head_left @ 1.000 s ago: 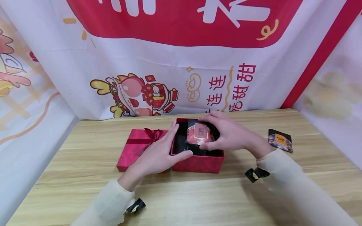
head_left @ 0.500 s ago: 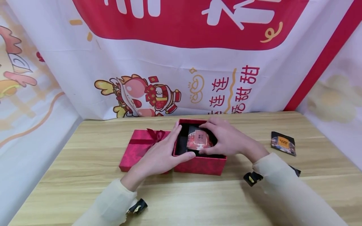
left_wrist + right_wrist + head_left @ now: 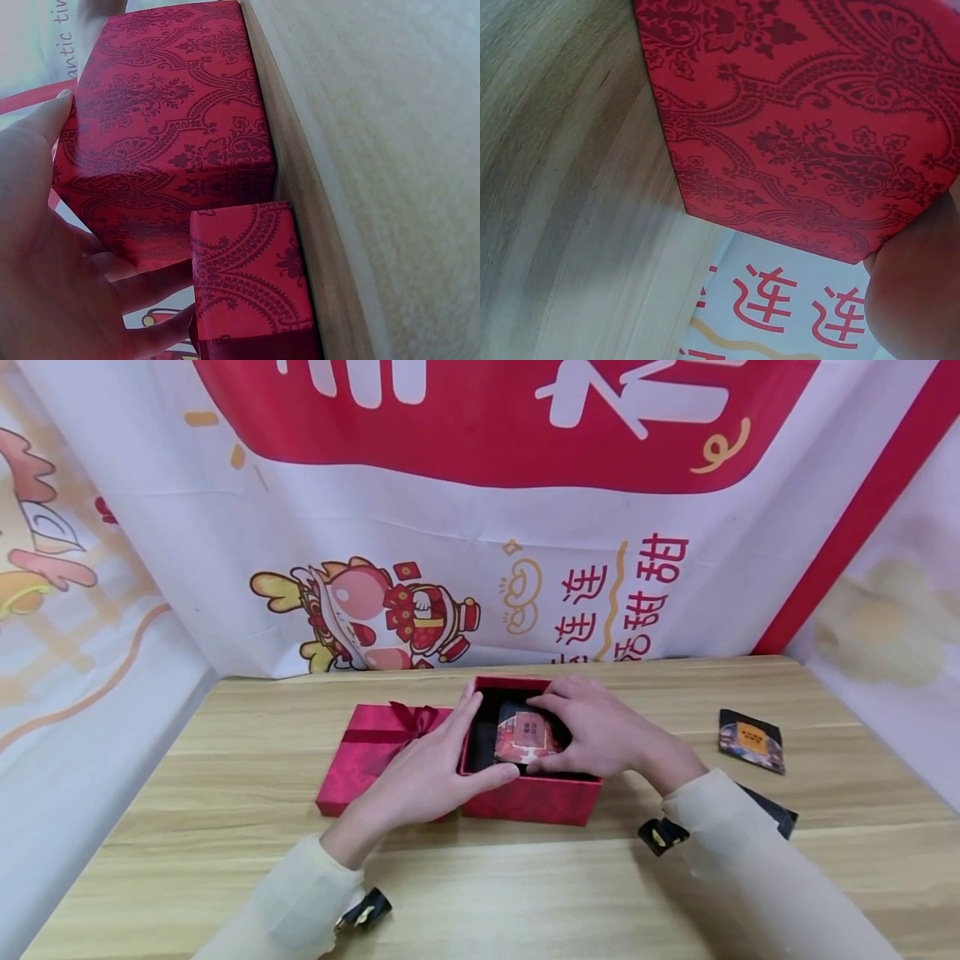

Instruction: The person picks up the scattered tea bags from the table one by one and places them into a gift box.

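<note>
An uncovered red patterned box (image 3: 531, 798) with a black interior stands on the table. Inside it lies a small packet (image 3: 527, 737) in black and red with a printed label. Thumb and fingers of my right hand (image 3: 606, 727) pinch the packet by its right side, within the box. My left hand (image 3: 420, 774) rests against the box's front left corner, thumb along the front rim and fingers straight along the left wall. The left wrist view shows that thumb (image 3: 49, 112) touching the box edge. What lies under the packet is hidden.
Left of the box, partly behind my left hand, lies the red lid (image 3: 348, 768) with a ribbon bow (image 3: 412, 718). A black packet with an orange label (image 3: 750, 741) lies at the right. My right sleeve partly covers another dark flat packet (image 3: 783, 817). A printed cloth (image 3: 360, 510) hangs behind the table.
My right hand has lowered the packet deeper into the box and tilted it flatter. The left hand keeps its place at the box corner. The camera view has shifted slightly.
</note>
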`<state>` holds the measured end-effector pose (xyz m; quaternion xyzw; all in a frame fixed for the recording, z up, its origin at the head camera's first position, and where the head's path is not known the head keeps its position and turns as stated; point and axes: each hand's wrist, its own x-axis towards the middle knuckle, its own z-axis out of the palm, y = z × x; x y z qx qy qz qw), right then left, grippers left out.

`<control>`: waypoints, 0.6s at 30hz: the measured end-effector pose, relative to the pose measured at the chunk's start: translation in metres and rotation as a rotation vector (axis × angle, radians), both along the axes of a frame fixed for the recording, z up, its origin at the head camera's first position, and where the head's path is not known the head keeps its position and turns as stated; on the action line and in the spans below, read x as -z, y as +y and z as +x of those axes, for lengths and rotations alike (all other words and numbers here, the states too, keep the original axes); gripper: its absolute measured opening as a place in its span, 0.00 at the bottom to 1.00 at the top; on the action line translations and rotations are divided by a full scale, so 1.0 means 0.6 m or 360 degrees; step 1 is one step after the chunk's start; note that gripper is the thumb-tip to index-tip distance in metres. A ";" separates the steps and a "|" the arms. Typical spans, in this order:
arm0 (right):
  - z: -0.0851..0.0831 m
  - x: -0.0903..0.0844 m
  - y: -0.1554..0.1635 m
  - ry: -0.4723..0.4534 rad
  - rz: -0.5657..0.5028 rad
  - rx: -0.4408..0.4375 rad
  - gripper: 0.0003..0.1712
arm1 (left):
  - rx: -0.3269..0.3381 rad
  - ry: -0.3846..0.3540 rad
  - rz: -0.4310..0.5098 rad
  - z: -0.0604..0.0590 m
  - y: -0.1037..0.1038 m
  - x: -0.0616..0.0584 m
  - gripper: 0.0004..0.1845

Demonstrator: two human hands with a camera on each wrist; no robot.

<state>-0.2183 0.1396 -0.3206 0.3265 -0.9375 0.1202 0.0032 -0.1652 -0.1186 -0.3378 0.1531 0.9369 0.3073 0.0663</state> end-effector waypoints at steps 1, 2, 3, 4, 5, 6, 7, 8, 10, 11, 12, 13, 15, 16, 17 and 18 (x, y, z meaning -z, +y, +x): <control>0.000 0.000 0.000 -0.0001 0.0005 0.0000 0.50 | 0.0001 -0.0001 -0.0003 0.000 0.000 0.000 0.59; 0.000 0.000 0.000 -0.0002 0.0011 0.0000 0.50 | 0.0002 0.0000 -0.0004 0.000 0.000 0.000 0.59; 0.000 0.000 0.000 0.0001 0.0016 -0.0003 0.50 | 0.0002 0.0000 -0.0006 0.000 0.000 0.000 0.59; 0.001 0.000 0.000 0.0001 0.0021 -0.0005 0.49 | 0.0003 0.0001 -0.0006 0.001 0.001 0.000 0.59; 0.001 -0.001 0.001 0.0004 0.0028 -0.0008 0.49 | 0.0005 0.0001 -0.0004 0.001 0.001 -0.001 0.59; 0.001 -0.001 0.001 0.0011 0.0038 -0.0014 0.49 | 0.0006 0.0002 -0.0004 0.001 0.001 -0.001 0.59; 0.001 -0.001 0.001 0.0014 0.0046 -0.0017 0.49 | 0.0007 0.0000 -0.0005 0.001 0.002 -0.001 0.59; 0.001 -0.001 0.001 0.0017 0.0049 -0.0021 0.48 | 0.0008 -0.0001 -0.0006 0.001 0.002 -0.001 0.59; 0.001 0.000 0.003 0.0024 0.0040 -0.0027 0.47 | 0.0012 0.0002 -0.0008 0.002 0.002 -0.001 0.60; 0.001 0.000 0.004 0.0034 0.0019 -0.0031 0.46 | 0.0014 0.0006 -0.0009 0.003 0.002 -0.001 0.60; 0.002 0.001 0.005 0.0046 -0.0019 -0.0038 0.45 | 0.0015 0.0013 -0.0012 0.003 0.001 -0.002 0.61; 0.002 0.002 0.007 0.0053 -0.0066 -0.0033 0.43 | 0.0012 0.0015 -0.0016 0.003 0.001 -0.002 0.61; 0.006 0.002 0.014 0.0080 -0.0177 -0.0009 0.40 | 0.0006 0.0016 -0.0016 0.004 0.001 -0.002 0.61; 0.008 0.002 0.017 0.0087 -0.0241 0.0010 0.39 | 0.0006 0.0015 -0.0015 0.004 0.000 -0.002 0.62; 0.011 0.002 0.022 0.0093 -0.0305 0.0028 0.37 | 0.0002 0.0008 -0.0016 0.004 -0.001 -0.002 0.62; 0.014 0.001 0.027 0.0086 -0.0358 0.0056 0.36 | -0.0001 0.0005 -0.0019 0.004 -0.002 -0.002 0.62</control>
